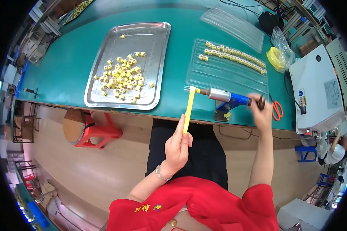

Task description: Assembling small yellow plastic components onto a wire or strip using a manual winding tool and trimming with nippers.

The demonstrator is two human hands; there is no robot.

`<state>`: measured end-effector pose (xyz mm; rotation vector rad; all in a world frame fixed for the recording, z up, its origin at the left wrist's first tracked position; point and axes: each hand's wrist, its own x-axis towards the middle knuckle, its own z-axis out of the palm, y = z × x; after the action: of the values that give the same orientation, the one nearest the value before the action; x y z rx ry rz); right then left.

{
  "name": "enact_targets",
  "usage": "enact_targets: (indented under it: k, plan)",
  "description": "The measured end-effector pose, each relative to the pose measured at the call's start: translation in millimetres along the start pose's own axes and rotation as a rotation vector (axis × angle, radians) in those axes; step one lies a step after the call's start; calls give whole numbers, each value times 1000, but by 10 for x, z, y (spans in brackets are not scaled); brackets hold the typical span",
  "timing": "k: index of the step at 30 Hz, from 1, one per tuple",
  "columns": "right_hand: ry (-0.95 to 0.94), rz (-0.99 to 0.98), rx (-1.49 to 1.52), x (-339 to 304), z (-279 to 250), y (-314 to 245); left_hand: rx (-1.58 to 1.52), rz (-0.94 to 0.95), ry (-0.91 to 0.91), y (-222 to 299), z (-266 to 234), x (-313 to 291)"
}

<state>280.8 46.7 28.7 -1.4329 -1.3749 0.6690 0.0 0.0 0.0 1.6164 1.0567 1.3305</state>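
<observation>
Between the thumb and fingers of my left hand (177,148) is the lower end of a strip of yellow tape (189,109). The tape runs taut up to a small pale part with metal pins (192,89), fitted on the tip of a hand-cranked winder (229,98) with a silver and blue body. My right hand (261,113) is closed on the winder's dark crank handle (261,102). Behind the winder, a clear plastic tray (227,73) holds rows of yellow-wrapped parts (235,56). To the left, a metal tray (150,46) carries a loose heap of similar yellow parts (123,75).
Orange-handled scissors (277,110) lie right of my right hand, beside a white machine (316,90). A yellow tape roll (275,57) in a plastic bag and another clear tray (233,27) sit farther back. A red stool (98,129) stands below the table's front edge.
</observation>
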Motion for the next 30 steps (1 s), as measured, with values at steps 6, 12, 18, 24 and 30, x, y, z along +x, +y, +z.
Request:
enact_targets:
  k: [6, 12, 18, 24, 30]
  plan:
    - [-42, -113, 47, -282, -406, -693, 4, 7, -30, 12, 35, 58]
    - [45, -89, -11, 154, -14, -79, -28, -32, 3, 15, 105, 168]
    - [-62, -159, 128, -205, -358, -695, -24, -16, -12, -26, 68, 227]
    - [1, -36, 60, 167, -40, 66, -26, -59, 8, 15, 96, 349]
    - [-28, 197, 224, -494, -33, -180, -205, -139, 5, 35, 127, 436]
